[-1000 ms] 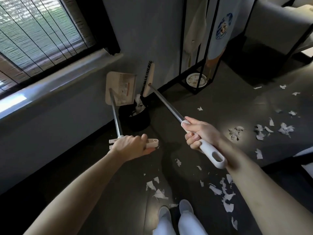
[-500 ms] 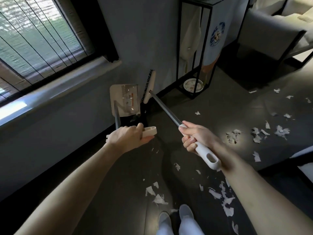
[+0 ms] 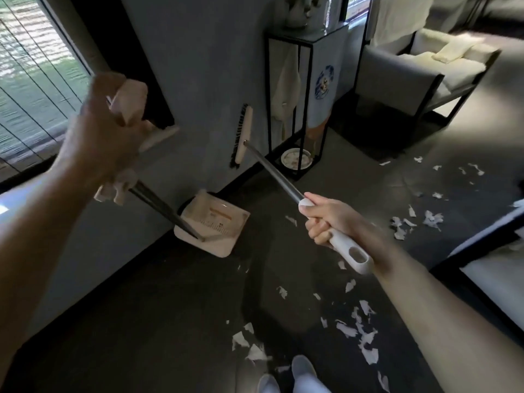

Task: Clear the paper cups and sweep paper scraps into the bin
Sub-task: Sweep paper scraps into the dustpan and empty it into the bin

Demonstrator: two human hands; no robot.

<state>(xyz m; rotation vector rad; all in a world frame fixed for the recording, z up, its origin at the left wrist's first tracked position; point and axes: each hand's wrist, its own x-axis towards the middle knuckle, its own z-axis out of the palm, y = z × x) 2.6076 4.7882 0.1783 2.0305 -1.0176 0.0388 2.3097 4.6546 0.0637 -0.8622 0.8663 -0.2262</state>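
My left hand (image 3: 107, 137) is raised high at the left and grips the cream handle of a long dustpan; it is blurred. The dustpan's metal pole slants down to the cream pan (image 3: 215, 225), which hangs just above the dark floor by the wall. My right hand (image 3: 326, 219) grips the white handle of the broom (image 3: 286, 180). The broom head (image 3: 242, 137) is lifted off the floor, bristles toward the wall. White paper scraps (image 3: 360, 333) litter the floor in front of my feet, with more scraps (image 3: 416, 219) to the right. No paper cups or bin show.
A black metal-frame stand (image 3: 289, 109) with a small plate (image 3: 296, 158) at its base stands against the grey wall. A grey armchair (image 3: 419, 78) is at the back right. A white-topped table edge (image 3: 496, 251) is at the right. A window is on the left.
My left hand has swung up and left with the dustpan handle, and the pan has tipped away from the wall toward the floor. The broom head has risen. The view has turned right.
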